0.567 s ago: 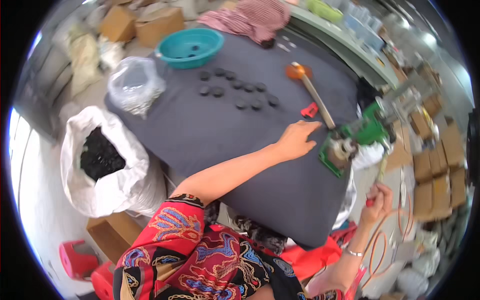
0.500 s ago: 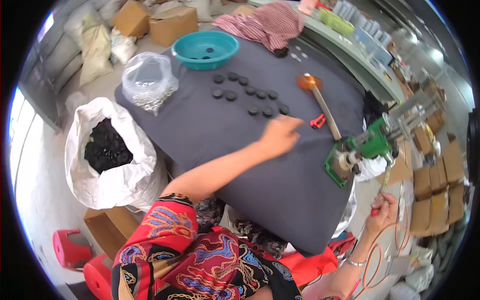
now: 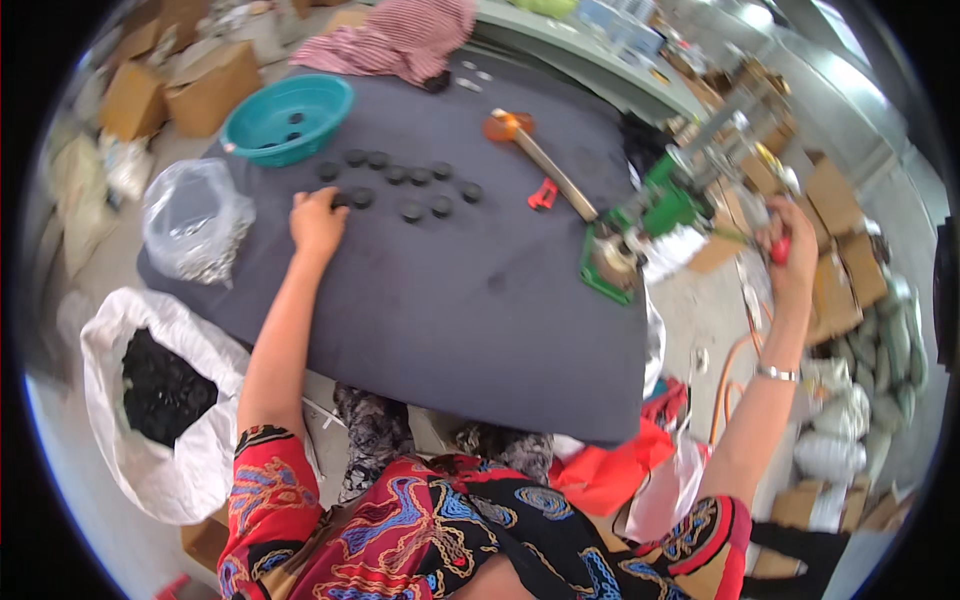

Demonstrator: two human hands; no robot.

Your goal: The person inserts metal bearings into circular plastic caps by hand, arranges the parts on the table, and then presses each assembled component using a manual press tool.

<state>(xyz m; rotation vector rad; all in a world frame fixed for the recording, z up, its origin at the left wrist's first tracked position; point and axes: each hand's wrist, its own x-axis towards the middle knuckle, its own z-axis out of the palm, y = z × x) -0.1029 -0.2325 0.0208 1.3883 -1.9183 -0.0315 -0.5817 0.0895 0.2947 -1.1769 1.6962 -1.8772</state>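
Note:
Toward the left of the dark-covered table, my left hand [image 3: 318, 222] is closed at a black round cap [image 3: 341, 200], its fingers partly hiding the cap. More black round caps [image 3: 411, 211] lie spread beside and beyond it, several in loose rows. On the right side, my right hand [image 3: 792, 245] wraps round the red knob [image 3: 780, 250] on the lever of a green hand press [image 3: 665, 200]. This press stands at the table's right edge.
A teal basin [image 3: 285, 120] and a clear bag of small metal parts [image 3: 197, 222] stand at left, above a white sack [image 3: 105, 340] of black pieces. An orange-headed mallet [image 3: 555, 172], a red cutter [image 3: 542, 195] and a striped cloth [image 3: 400, 40] lie on the table.
My left hand has moved left from the near-right end of the caps to one at the left. My right hand has raised the press lever. The view has shifted right.

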